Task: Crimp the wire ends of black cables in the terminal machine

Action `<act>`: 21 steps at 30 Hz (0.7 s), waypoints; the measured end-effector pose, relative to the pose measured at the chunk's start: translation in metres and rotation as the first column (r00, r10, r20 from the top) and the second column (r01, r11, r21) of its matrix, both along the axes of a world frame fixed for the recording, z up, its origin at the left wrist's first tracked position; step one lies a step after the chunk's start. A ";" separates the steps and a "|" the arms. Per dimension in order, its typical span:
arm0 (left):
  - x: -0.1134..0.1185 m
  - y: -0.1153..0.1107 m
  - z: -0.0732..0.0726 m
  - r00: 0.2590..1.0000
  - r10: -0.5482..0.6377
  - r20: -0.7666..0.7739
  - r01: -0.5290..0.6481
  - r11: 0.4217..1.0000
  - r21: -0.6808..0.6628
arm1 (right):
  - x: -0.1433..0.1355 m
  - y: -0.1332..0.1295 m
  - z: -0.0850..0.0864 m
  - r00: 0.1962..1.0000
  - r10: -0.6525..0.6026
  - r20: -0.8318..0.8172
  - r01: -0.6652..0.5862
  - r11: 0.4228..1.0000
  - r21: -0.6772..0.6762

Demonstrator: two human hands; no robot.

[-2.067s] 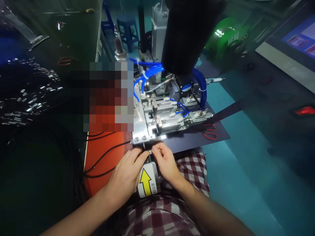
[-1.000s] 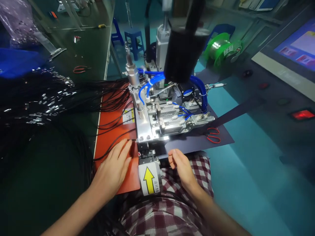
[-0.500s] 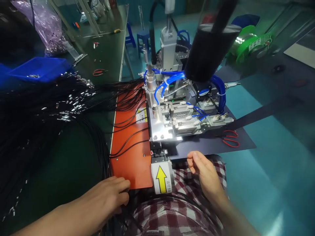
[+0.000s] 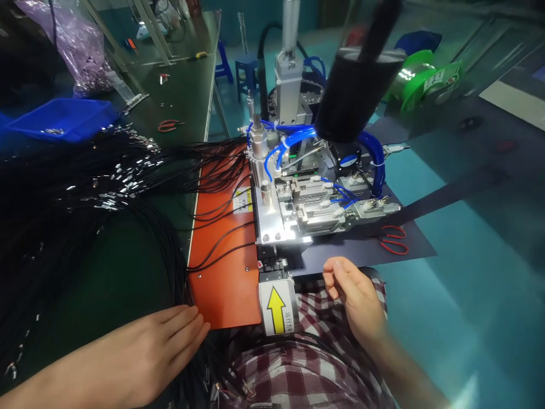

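Note:
My left hand (image 4: pixel 159 349) is at the near left corner of the orange plate (image 4: pixel 225 295), over a bundle of black cables (image 4: pixel 166 244). Its fingers are pressed together and bent downward; what they hold, if anything, is hidden. To the right, my right hand (image 4: pixel 351 295) hovers over my lap, fingers curled and thumb near the index finger; no held object can be made out. Between the hands stands the machine's front end with a yellow arrow label (image 4: pixel 276 309). Several black cables run across the orange plate to the metal machine (image 4: pixel 272 216).
Red-handled scissors (image 4: pixel 394 240) lie on the dark board right of the machine. Red-handled pliers (image 4: pixel 170 125) and a blue tray (image 4: pixel 63 119) are on the left table. A black cylinder (image 4: pixel 357 96) hangs above the machine. A green spool (image 4: pixel 430 79) stands behind.
My left hand has shifted left and its fingers have straightened and come together over the cables. Wire ends now show below it on my lap. My right hand has barely moved.

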State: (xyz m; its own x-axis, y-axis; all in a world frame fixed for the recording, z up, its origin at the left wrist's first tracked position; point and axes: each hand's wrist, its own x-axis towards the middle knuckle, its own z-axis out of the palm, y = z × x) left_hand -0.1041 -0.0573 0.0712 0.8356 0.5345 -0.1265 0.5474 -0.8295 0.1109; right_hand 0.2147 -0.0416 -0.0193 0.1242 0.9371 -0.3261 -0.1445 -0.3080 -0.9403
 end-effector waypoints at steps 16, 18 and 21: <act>0.064 0.027 -0.017 0.831 0.454 0.322 -0.249 0.821 -0.514 | -0.015 0.000 0.022 0.979 0.192 -0.071 -0.180 0.973 0.143; 0.068 0.027 -0.027 0.804 0.505 0.314 -0.308 0.805 -0.506 | -0.017 0.000 0.023 0.963 0.248 -0.104 -0.229 0.960 0.163; 0.062 0.029 -0.036 0.814 0.507 0.283 -0.377 0.832 -0.407 | -0.022 0.002 0.021 0.964 0.257 -0.069 -0.246 0.960 0.133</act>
State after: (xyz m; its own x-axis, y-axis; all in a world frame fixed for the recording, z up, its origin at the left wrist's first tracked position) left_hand -0.0418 -0.0282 0.0356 0.5348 0.8401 -0.0907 0.7090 -0.3877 0.5891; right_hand 0.1929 -0.0395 0.0020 -0.1435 0.9679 -0.2062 -0.1579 -0.2281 -0.9608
